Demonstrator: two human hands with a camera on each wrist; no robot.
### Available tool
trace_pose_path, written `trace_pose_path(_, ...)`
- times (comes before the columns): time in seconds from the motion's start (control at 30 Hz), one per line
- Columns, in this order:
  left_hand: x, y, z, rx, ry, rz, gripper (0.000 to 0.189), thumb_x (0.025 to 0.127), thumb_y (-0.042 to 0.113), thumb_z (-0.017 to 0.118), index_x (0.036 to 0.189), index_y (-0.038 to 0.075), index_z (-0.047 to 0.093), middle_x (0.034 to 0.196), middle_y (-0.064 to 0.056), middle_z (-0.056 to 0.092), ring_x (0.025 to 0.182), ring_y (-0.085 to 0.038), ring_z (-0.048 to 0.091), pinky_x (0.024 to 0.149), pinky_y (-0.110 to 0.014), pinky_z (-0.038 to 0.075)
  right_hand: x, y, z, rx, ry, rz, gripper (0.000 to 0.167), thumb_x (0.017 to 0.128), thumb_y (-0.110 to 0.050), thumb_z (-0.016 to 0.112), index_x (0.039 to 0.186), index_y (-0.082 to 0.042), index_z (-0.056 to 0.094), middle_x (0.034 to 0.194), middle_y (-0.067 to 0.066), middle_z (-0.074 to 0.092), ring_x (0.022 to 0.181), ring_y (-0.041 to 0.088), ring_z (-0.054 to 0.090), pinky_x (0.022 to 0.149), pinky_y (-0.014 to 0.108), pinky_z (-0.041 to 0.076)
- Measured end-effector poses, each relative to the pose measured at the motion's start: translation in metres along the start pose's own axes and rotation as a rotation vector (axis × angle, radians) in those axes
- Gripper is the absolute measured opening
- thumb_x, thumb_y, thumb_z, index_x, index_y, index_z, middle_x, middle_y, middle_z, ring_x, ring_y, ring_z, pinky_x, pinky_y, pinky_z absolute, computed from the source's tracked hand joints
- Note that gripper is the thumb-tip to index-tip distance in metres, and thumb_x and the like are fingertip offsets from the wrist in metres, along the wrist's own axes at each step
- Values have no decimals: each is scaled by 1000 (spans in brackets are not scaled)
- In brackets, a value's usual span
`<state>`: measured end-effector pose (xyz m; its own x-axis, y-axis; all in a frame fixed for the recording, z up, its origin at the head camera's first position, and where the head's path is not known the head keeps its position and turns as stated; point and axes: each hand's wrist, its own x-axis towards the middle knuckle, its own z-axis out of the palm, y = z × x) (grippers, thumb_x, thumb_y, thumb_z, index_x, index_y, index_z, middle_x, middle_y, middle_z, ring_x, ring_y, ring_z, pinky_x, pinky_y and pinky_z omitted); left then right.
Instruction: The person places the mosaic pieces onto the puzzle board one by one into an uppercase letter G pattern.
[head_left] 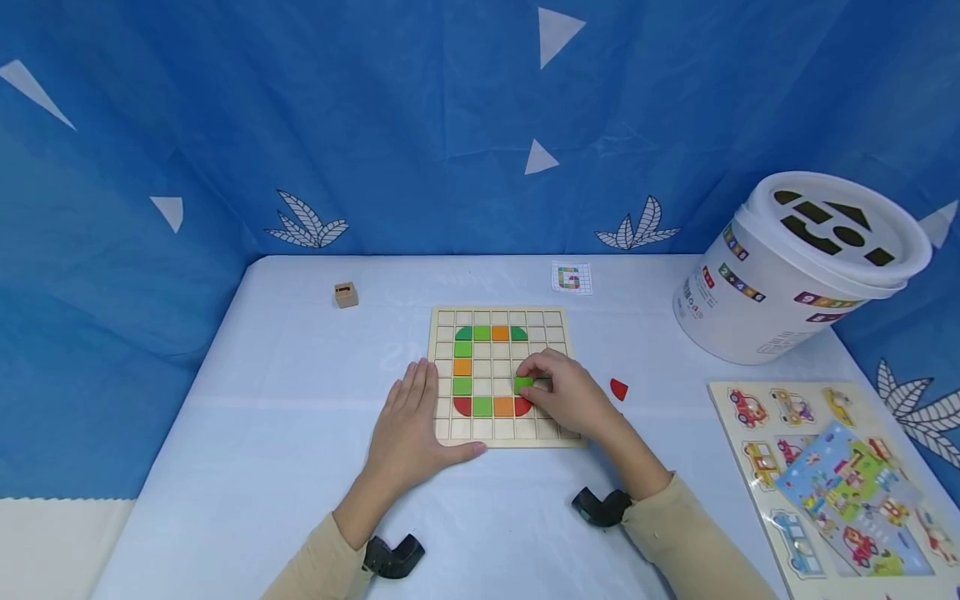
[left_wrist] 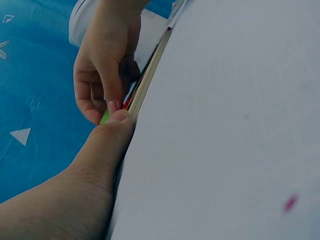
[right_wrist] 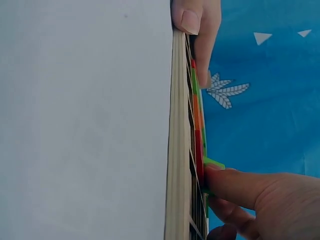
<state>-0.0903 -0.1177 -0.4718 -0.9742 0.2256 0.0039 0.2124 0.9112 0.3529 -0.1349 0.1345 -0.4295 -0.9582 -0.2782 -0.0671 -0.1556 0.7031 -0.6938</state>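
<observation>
A wooden grid board lies on the white table, with green, orange and red tiles set in a C-like outline. My right hand pinches a green square tile between thumb and fingertips, over the right side of the outline. The right wrist view shows that green tile tilted, close above a red rounded tile. Along the board's left edge rests my left hand, its fingers straight and its thumb at the front edge. A loose red quarter-round tile lies right of the board.
Behind the board lies a small pattern card. A wooden cube sits at the back left. At the right stand a white lidded bucket and, nearer, a vehicle puzzle board with a colourful picture sheet on it.
</observation>
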Motion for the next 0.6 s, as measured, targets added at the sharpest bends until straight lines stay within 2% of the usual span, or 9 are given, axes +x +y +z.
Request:
trace_pose_path(0.07, 0, 0, 0, 1, 4, 2, 135, 66, 93, 52, 159, 3, 11, 168, -12, 10, 157, -27, 6, 125, -48, 15, 0, 0, 0, -8, 10, 1, 19, 86, -16, 78, 102, -24, 70, 107, -7, 63, 103, 15, 61, 95, 37, 54)
trace_pose_path(0.17, 1, 0, -1, 1, 8, 2, 135, 66, 93, 53, 159, 3, 11, 168, -12, 10, 157, -27, 7, 125, -49, 15, 0, -1, 0, -21, 14, 0, 18, 86, -18, 78, 103, -24, 72, 108, -7, 62, 104, 15, 61, 95, 36, 54)
trace_pose_path(0.4, 0, 0, -1, -3, 10, 4, 135, 66, 92, 54, 159, 3, 12, 168, -12, 10, 156, -27, 7, 125, -49, 15, -1, 0, 0, -74, -3, -18, 23, 87, -19, 77, 110, -17, 78, 101, -7, 61, 88, 11, 57, 72, 25, 51)
trace_pose_path(0.6, 0, 1, -1, -5, 8, 2, 135, 67, 91, 56, 159, 3, 11, 168, -11, 10, 157, -27, 7, 125, -49, 16, -3, 0, 0, -116, -4, -25, 28, 88, -22, 76, 116, -19, 76, 103, -7, 62, 88, 10, 56, 73, 25, 49)
